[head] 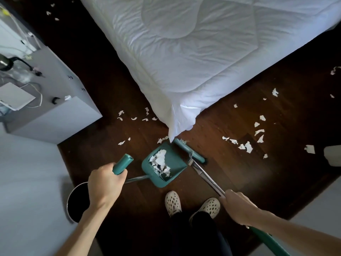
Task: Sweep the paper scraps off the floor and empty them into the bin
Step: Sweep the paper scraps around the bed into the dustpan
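Sweeping stage, partly done. The left hand (105, 183) grips the teal dustpan (164, 164) handle; the right hand (238, 207) is closed around the broom (191, 151) shaft. Some paper scraps (159, 161) lie in the pan, many remain right and far. Next move, likely: sweep those, then tip into the bin (76, 202), near left.

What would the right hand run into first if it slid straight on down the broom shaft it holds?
Probably the broom head at the shaft's lower end, beside the dustpan. The bare shaft between it and the right hand looks free, though depth is hard to judge.
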Demonstrator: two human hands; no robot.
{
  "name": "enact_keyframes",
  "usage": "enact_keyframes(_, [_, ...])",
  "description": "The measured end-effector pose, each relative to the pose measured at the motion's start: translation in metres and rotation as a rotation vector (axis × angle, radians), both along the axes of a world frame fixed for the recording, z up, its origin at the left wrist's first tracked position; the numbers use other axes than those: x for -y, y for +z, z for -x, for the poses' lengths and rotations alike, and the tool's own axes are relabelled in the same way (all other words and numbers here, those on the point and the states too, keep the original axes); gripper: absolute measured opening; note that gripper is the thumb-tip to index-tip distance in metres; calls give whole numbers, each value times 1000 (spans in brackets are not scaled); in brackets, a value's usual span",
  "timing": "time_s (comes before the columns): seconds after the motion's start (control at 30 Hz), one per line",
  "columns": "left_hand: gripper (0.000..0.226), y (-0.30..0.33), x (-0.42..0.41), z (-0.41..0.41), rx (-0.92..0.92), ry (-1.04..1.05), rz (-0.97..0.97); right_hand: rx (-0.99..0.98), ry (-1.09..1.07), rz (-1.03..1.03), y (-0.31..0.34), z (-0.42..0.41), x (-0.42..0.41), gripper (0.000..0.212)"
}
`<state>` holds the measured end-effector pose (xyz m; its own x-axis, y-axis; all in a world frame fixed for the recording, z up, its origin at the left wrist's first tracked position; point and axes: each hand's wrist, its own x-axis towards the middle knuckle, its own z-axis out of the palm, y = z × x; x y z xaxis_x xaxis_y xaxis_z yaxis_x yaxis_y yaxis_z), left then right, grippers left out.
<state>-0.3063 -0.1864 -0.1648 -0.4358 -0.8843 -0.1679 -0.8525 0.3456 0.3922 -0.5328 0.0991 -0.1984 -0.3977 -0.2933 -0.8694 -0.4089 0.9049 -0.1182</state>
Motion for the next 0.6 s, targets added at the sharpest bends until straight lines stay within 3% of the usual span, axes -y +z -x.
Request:
enact_keyframes(0.13, [24, 6, 7, -20, 41, 77, 18, -26, 34, 24, -17, 12, 39, 29])
enact_keyframes(0.37, [31, 1, 22, -34, 93, 102, 32, 30, 229, -54, -57, 11, 99, 13])
enact_keyframes(0.6, [45, -10, 33, -41, 214, 56, -102, -213, 153, -55, -84, -3, 126, 40])
